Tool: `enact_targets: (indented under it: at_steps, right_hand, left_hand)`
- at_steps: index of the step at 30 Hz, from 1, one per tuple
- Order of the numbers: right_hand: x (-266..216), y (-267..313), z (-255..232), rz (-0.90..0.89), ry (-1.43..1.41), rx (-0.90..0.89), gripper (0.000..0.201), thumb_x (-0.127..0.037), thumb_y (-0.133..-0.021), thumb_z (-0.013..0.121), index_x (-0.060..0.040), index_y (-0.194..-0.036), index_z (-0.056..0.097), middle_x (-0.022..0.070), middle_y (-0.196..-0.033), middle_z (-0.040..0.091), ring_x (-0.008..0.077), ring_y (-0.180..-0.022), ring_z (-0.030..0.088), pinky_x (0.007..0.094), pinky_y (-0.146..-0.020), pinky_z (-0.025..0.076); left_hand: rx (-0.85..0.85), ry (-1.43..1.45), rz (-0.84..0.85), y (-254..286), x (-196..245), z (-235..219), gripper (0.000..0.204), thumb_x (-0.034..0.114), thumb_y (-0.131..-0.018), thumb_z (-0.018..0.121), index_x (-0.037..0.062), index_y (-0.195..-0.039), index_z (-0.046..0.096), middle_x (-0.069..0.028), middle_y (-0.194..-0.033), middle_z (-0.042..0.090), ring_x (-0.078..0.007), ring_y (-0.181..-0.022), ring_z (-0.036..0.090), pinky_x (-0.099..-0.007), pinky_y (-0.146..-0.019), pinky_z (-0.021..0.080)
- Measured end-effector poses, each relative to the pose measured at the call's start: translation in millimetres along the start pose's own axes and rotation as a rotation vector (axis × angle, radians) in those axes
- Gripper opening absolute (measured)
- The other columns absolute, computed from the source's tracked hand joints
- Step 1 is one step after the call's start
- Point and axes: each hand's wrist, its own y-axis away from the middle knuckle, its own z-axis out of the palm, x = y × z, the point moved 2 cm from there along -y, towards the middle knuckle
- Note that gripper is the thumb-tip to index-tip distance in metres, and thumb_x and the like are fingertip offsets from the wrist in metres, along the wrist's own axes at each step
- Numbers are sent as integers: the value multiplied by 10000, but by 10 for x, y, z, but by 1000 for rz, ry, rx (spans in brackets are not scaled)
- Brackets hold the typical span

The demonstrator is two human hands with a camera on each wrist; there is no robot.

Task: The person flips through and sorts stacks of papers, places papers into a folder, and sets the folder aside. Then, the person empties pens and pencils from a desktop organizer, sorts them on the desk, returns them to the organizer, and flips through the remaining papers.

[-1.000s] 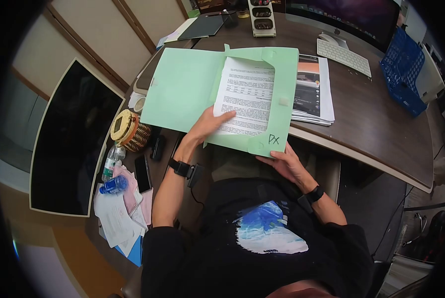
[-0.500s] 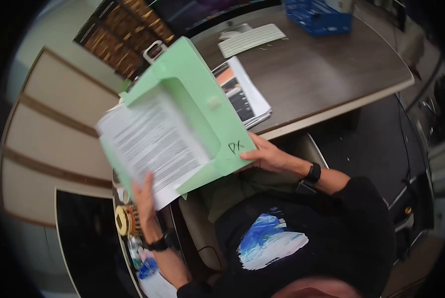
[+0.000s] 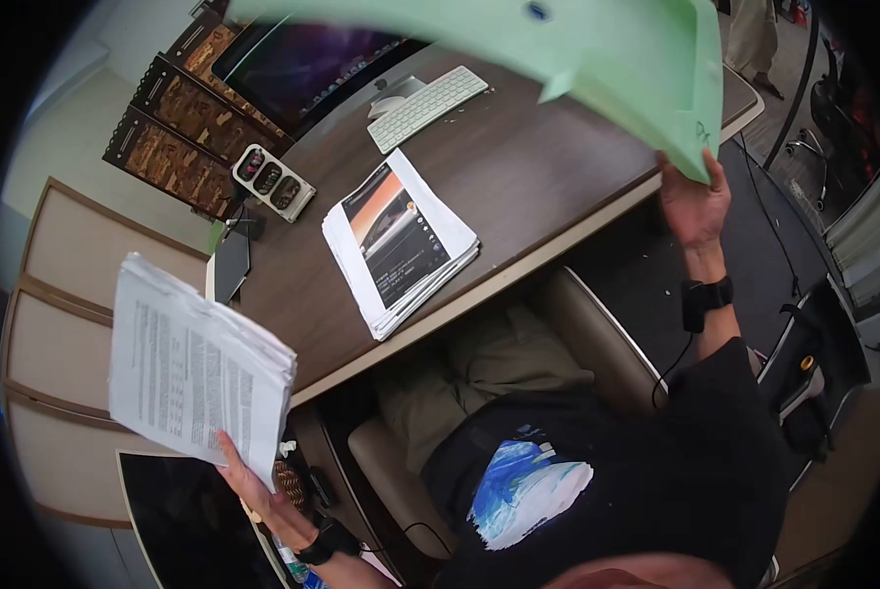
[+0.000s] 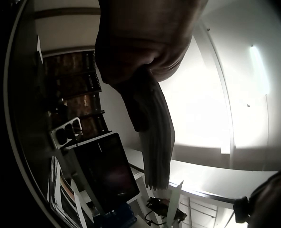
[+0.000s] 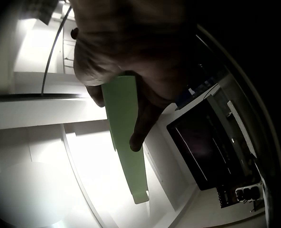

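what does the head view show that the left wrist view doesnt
Only the head view shows the right hand gripping the raised green folder, the second paper stack lying on the desk, and the white keyboard.

Only the left wrist view shows the held stack edge-on, its sheet edges hanging below the fingers against a bright wall.

Both show the left hand gripping the printed paper stack, plus the monitor.
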Motion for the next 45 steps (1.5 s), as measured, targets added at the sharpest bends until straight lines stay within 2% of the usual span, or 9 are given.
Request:
enact_targets:
  at_steps: [16, 18, 20, 22, 32, 34, 36, 38, 45]
  right_hand:
    - [-795, -448, -925, 127, 740, 444, 591, -307, -1193, 460, 137, -1573, 370, 345, -1528, 540, 455, -1382, 612, 497, -1210, 543]
    - [-1047, -428, -1139, 203, 900, 447, 633, -457, -1178, 483, 92, -1492, 500, 234, -1302, 703, 331, -1133, 758, 398, -977, 658]
    - [-1575, -414, -1772, 380, 1224, 449, 649, -586, -1142, 503, 18, -1330, 648, 69, -884, 721, 167, -708, 718, 291, -610, 578]
    - [-1785, -378, -2062, 286, 1531, 648, 628, -765, -1034, 569, -151, -943, 657, -80, -566, 436, 69, -417, 409, 259, -409, 263]
    - [-1280, -204, -1397, 66, 1686, 786, 562, -616, -1082, 591, -92, -941, 738, -31, -588, 471, 79, -474, 428, 267, -456, 340]
    - [-1296, -258, -1436, -82, 1811, 720, 525, -533, -1103, 608, -55, -1083, 824, -36, -637, 481, 73, -537, 444, 266, -488, 351]
    - [-1203, -254, -1198, -779, 1827, 576, 496, -447, -1125, 614, -5, -1223, 817, -47, -700, 502, 61, -608, 474, 261, -526, 372]
    - [-1041, -265, -1098, -583, 1619, 662, 452, -393, -1126, 632, 3, -1278, 790, -41, -763, 567, 55, -661, 491, 252, -551, 382]
    - [863, -771, 465, 183, 1388, -15, 297, -355, -1131, 624, -102, -976, 643, -46, -729, 489, 53, -552, 448, 236, -489, 370]
  left_hand:
    - [-120, -86, -125, -99, -569, 604, 528, 135, -1099, 695, -96, -1533, 503, -189, -1439, 671, -225, -1234, 670, -332, -1036, 549]
    - [-126, -96, -141, -111, -599, 646, 496, 129, -1093, 699, -94, -1499, 518, -188, -1398, 689, -207, -1200, 682, -323, -1017, 555]
    - [-124, -169, -192, -153, -712, 577, 491, 136, -1082, 717, -95, -1474, 532, -186, -1372, 705, -207, -1171, 698, -327, -998, 566]
    - [-133, -121, -198, -140, -787, 560, 486, 141, -1078, 724, -96, -1460, 539, -184, -1358, 712, -211, -1163, 704, -329, -991, 571]
    - [-232, 18, -296, -7, -1013, 551, 526, 141, -1069, 735, -47, -1501, 501, -173, -1373, 705, -209, -1190, 713, -339, -994, 592]
    - [-220, 41, -311, 7, -983, 548, 521, 137, -1070, 732, -48, -1500, 502, -175, -1376, 705, -210, -1193, 714, -339, -997, 593]
    - [-211, 74, -321, 8, -1010, 585, 517, 134, -1071, 729, -49, -1498, 504, -177, -1379, 704, -211, -1196, 715, -340, -1000, 595]
    - [-282, 144, -362, 6, -1073, 668, 518, 133, -1069, 730, -49, -1498, 505, -184, -1384, 703, -221, -1198, 717, -345, -995, 600]
    - [-374, 214, -367, -185, -1017, 1518, 522, 143, -1075, 720, -54, -1512, 514, -176, -1412, 687, -226, -1249, 693, -367, -1041, 583]
